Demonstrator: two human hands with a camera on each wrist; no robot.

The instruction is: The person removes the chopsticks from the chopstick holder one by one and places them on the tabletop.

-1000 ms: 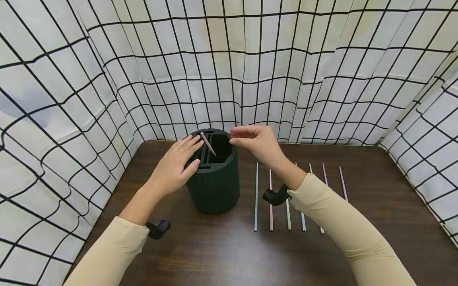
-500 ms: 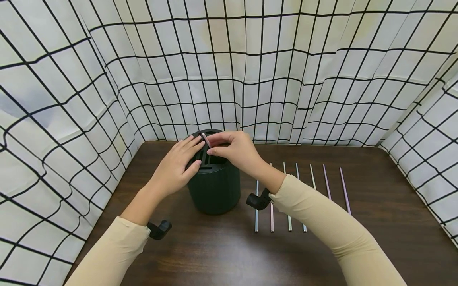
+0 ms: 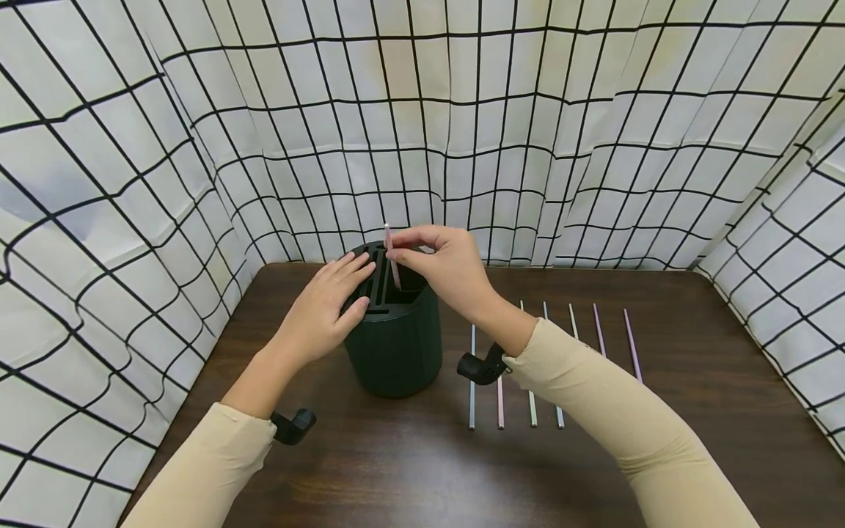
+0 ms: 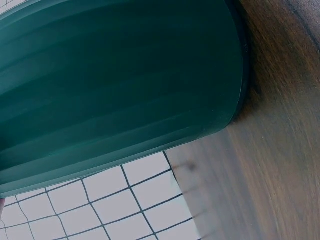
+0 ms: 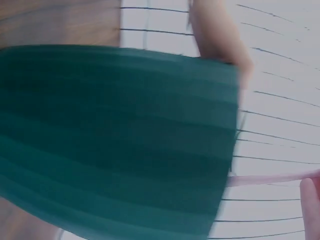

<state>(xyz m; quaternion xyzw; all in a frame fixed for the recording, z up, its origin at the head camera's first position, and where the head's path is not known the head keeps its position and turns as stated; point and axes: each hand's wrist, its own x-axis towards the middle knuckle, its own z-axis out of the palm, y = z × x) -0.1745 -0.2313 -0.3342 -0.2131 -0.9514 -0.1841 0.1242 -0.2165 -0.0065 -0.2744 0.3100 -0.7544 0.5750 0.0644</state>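
A dark green round holder (image 3: 394, 356) with slots and a large opening in its top stands on the table; its ribbed wall (image 4: 120, 75) fills much of the left wrist view. My left hand (image 3: 323, 308) lies on the left of its rim, fingers extended. Over the opening, my right hand (image 3: 455, 271) pinches a pink chopstick (image 3: 396, 273) near its top between thumb and fingers. The chopstick is nearly upright, its lower end hidden inside the holder. In the right wrist view, the same chopstick (image 5: 265, 179) projects from the rim to my fingertips.
Several pastel chopsticks lie in a row on the brown table (image 3: 396, 455) right of the holder, among them a blue one (image 3: 472, 403) and a purple one (image 3: 631, 345). My right forearm covers parts of them. A white, black-gridded curtain (image 3: 488, 147) surrounds the table.
My right hand came in from the right, took hold of the chopstick leaning in the holder, and raised it slightly to a more upright angle. The left hand stayed on the rim.
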